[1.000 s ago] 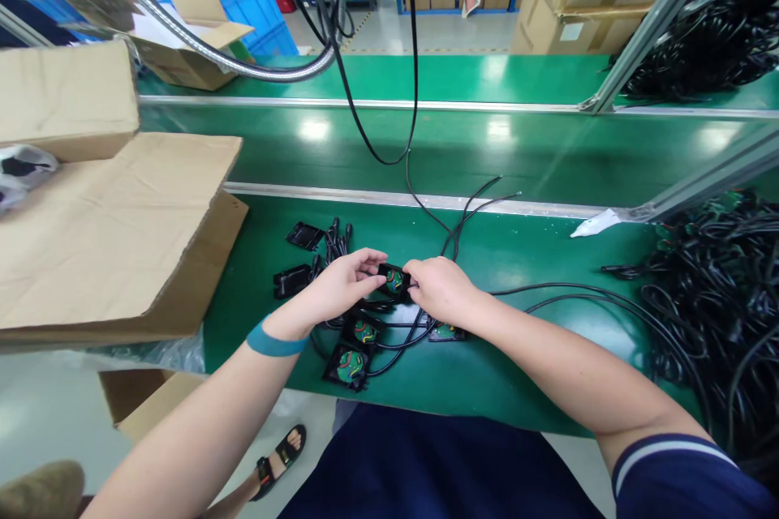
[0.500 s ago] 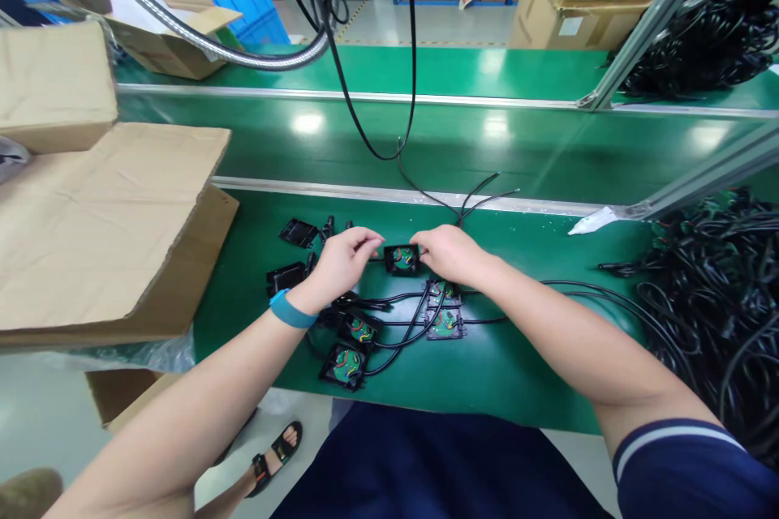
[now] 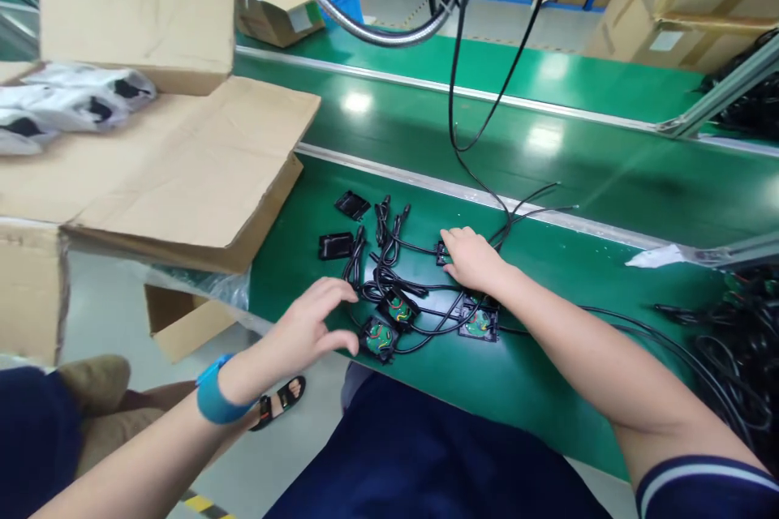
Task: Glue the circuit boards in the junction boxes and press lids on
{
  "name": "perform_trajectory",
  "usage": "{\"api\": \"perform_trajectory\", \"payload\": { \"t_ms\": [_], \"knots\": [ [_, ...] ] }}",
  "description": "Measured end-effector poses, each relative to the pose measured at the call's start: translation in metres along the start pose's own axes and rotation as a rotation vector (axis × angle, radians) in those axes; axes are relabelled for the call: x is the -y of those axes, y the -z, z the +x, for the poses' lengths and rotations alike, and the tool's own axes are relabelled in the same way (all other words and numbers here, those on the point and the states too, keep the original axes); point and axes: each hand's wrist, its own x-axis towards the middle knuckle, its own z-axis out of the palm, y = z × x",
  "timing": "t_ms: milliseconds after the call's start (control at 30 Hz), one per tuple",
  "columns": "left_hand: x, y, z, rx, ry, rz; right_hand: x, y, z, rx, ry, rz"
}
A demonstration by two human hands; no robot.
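My right hand [image 3: 473, 259] covers most of a small black plastic box with a green circuit board [image 3: 443, 253], thumb and fingers at its edges. My left hand [image 3: 320, 315] holds nothing; its thumb and fingers are apart, just left of another open box with a round green board [image 3: 378, 338]. Close by lies a similar box with coloured wires [image 3: 398, 308]. A further open circuit box [image 3: 478, 323] sits below my right hand, and what lies under the palm is partly hidden. Black cables [image 3: 389, 235] run in loops among the boxes.
Two black plastic covers, one flat [image 3: 351, 205] and one deeper [image 3: 337, 246], lie left of the cables. A big cardboard box [image 3: 200, 170] stands at the left. Cable heaps [image 3: 730, 349] fill the right. A black cable loop [image 3: 462, 147] hangs ahead. Another person's sandalled foot [image 3: 286, 397] shows below.
My left hand has moved away from the circuit box, down and toward me, and its fingers have spread. My right hand now covers that box. The view has turned left.
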Motion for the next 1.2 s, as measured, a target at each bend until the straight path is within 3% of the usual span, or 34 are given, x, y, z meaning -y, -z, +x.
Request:
{"api": "perform_trajectory", "payload": {
  "t_ms": [167, 300, 400, 500, 733, 867, 1200],
  "knots": [
    [0.017, -0.033, -0.029, 0.062, -0.255, 0.155, 0.018, 0.014, -0.001, -0.115, 0.009, 0.039],
    [0.023, -0.047, -0.022, 0.085, -0.326, 0.167, 0.068, 0.029, -0.027, -0.152, 0.017, 0.114],
    [0.023, -0.053, -0.014, 0.087, -0.322, 0.130, 0.106, 0.021, -0.042, -0.100, 0.017, 0.099],
    [0.020, -0.060, -0.010, 0.049, -0.341, 0.109, 0.124, 0.005, -0.047, -0.058, 0.035, 0.044],
    [0.023, -0.070, -0.011, -0.050, -0.390, 0.075, 0.137, -0.008, -0.050, -0.018, -0.110, -0.031],
    [0.029, -0.069, -0.015, -0.054, -0.410, 0.095, 0.141, -0.012, -0.049, -0.043, -0.106, -0.005],
    [0.017, -0.082, -0.016, -0.188, -0.331, 0.029, 0.097, -0.015, -0.054, -0.150, -0.064, 0.400]
  ]
}}
